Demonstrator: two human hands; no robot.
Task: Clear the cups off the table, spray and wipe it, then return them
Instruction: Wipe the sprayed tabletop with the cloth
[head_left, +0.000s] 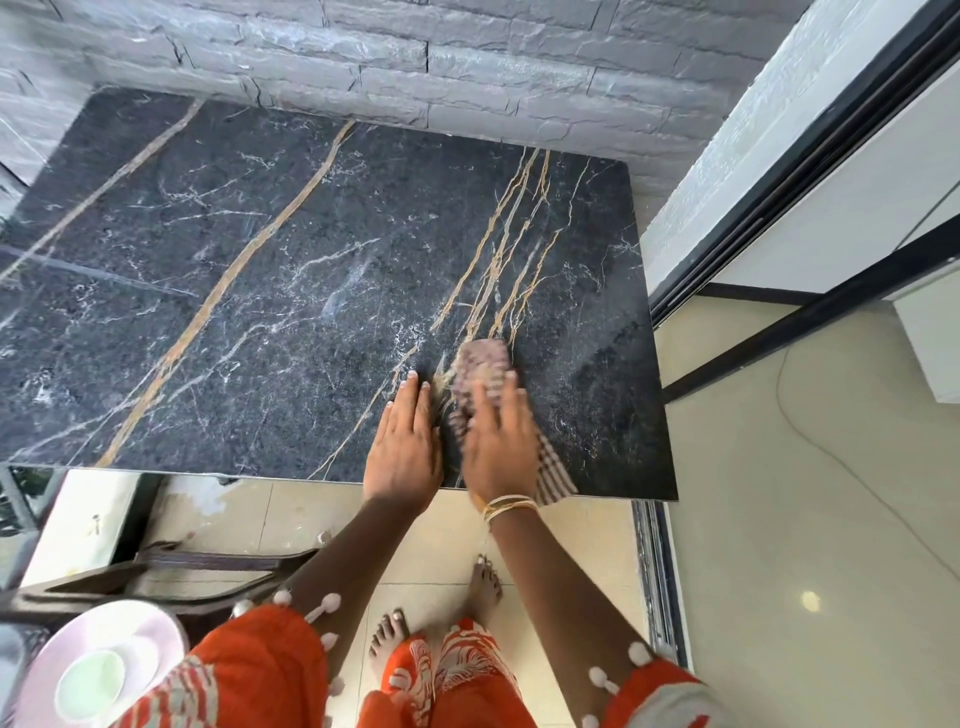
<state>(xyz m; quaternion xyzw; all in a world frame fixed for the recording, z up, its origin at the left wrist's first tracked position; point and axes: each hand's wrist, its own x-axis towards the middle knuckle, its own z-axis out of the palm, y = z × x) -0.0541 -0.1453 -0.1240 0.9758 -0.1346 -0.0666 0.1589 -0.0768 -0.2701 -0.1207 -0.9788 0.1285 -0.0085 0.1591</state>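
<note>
The right hand (496, 436) presses a checked cloth (480, 374) flat on the tabletop (260, 260), fingers (488, 400) spread over it rather than curled round it. The left hand (402, 447) lies just beside it, open and flat, holding nothing. No cups stand on the tabletop, so clearing looks done and wiping is in hand near the lower right; returning them is left. One cloth shows, one cup (96, 680) on one plate (150, 631) at lower left, and no spray bottle.
</note>
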